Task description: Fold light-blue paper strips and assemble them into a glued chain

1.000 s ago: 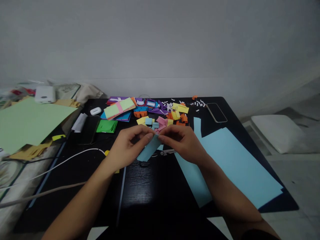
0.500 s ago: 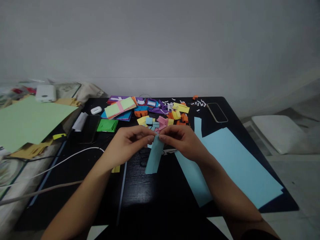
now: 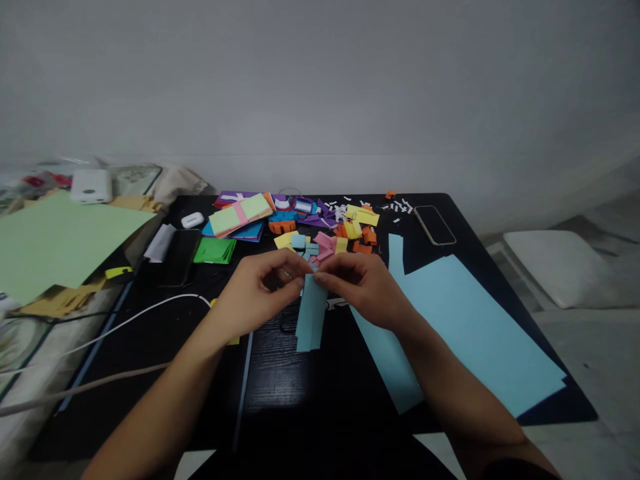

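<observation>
**Two hands pinching a blue strip**

A green sheet (image 3: 55, 240) lay at nine o'clock. The left hand (image 3: 255, 293) and right hand (image 3: 367, 290) pinched the blue strip (image 3: 311, 317) in their fingers (image 3: 287, 263) over the bench (image 3: 300, 393) centre. A large blue sheet (image 3: 475, 327) lay at four o'clock.

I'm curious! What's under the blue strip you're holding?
The black table and what look like scissors: a pale end shows right of the strip, a dark loop left. Their middle is covered.

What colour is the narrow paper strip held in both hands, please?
The paper strip is light blue; head view.
</observation>
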A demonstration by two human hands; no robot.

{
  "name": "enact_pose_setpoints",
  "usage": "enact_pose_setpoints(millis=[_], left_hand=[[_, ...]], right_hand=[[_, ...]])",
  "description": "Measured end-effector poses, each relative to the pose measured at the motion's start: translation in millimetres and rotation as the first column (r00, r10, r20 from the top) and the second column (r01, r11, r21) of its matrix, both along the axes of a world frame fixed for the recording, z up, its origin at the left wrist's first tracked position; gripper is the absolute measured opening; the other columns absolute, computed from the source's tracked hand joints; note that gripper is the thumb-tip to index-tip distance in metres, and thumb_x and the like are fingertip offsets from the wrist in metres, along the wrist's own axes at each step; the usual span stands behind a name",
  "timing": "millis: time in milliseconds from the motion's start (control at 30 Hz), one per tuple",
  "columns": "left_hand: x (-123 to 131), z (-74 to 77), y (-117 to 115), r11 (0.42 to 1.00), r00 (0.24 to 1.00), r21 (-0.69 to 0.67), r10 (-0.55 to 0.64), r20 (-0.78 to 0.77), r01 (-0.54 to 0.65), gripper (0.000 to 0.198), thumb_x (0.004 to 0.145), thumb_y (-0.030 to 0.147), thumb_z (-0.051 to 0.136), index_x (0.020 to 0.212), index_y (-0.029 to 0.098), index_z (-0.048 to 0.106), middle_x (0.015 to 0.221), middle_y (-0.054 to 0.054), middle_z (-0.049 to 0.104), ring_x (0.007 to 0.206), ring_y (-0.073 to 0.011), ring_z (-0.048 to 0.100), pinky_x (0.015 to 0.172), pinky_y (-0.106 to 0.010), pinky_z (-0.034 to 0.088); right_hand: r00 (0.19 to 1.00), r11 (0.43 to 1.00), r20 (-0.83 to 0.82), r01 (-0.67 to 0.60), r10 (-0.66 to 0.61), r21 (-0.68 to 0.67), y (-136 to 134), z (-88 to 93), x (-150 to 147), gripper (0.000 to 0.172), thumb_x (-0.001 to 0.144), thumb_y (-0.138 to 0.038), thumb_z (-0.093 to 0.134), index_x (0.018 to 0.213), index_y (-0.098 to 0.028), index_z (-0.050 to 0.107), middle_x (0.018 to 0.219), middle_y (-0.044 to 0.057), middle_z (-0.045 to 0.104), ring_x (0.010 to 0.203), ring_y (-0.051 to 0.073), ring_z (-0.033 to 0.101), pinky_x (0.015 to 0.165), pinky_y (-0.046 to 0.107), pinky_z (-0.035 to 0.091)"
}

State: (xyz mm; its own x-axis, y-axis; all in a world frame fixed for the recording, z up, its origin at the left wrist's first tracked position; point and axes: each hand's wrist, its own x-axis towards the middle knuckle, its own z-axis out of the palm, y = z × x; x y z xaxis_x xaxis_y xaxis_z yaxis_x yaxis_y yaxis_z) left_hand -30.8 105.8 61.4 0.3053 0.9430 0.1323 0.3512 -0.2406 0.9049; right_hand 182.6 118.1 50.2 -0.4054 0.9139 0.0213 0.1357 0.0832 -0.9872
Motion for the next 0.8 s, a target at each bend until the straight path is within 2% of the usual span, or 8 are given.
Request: enact_pose_setpoints(millis=[133,233,433,633,800], left_hand=[[3.2,-0.4,-1.9,1.0,1.0,0.013,0.026,-0.004,-0.025,0.009,0.088,0.022,0.071,0.095,0.02,0.077,0.073,0.001,0.071,0.065,-0.0117,0.062,0.061,-0.022,0.048],[3.3,-2.1,-2.2,0.999,0.999,0.026,0.04,0.018,-0.041,0.009,0.09,0.028,0.072,0.093,0.02,0.077,0.073,0.001,0.071,0.065,-0.0117,0.063,0.06,-0.021,0.048],[2.4,-4.3,-1.8,0.993,0.999,0.112,0.034,0.042,-0.039,0.007,0.092,0.022,0.071,0.09,0.019,0.077,0.071,0.002,0.071,0.062,-0.0106,0.063,0.059,-0.02,0.048],[2.2,-2.4,-1.6,0.981,1.0,0.193,0.026,-0.014,-0.023,0.008,0.093,0.02,0.068,0.092,0.019,0.077,0.076,0.001,0.073,0.065,-0.0106,0.063,0.06,-0.021,0.049],[0.8,1.9,-3.1,0.989,0.999,0.148,0.03,-0.019,-0.027,0.015,0.1,0.026,0.062,0.094,0.019,0.074,0.073,0.002,0.07,0.064,-0.0106,0.062,0.061,-0.021,0.049]], right_hand=[[0.999,0.999,0.017,0.04,-0.041,0.009,-2.4,-0.2,-1.6,0.025,0.089,-0.044,0.078,0.09,-0.019,0.078,0.084,0.004,0.076,0.076,0.018,0.068,0.07,0.032,0.054],[1.0,1.0,-0.021,0.021,-0.021,-0.007,-1.8,-0.4,-0.9,0.028,0.088,-0.046,0.079,0.09,-0.018,0.078,0.083,0.004,0.076,0.075,0.018,0.069,0.07,0.031,0.055],[0.997,0.999,-0.073,-0.016,0.014,-0.029,0.9,-0.1,1.0,0.03,0.088,-0.048,0.08,0.089,-0.018,0.078,0.08,0.003,0.075,0.074,0.017,0.069,0.071,0.03,0.057],[0.996,0.999,-0.09,-0.001,-0.002,-0.038,-0.4,-0.5,0.9,0.029,0.087,-0.046,0.082,0.09,-0.018,0.078,0.081,0.004,0.076,0.074,0.017,0.07,0.071,0.031,0.057],[0.996,0.999,-0.088,0.033,-0.035,-0.021,-2.5,-0.4,0.0,0.028,0.086,-0.045,0.081,0.089,-0.017,0.079,0.081,0.004,0.076,0.073,0.017,0.07,0.07,0.031,0.058]])
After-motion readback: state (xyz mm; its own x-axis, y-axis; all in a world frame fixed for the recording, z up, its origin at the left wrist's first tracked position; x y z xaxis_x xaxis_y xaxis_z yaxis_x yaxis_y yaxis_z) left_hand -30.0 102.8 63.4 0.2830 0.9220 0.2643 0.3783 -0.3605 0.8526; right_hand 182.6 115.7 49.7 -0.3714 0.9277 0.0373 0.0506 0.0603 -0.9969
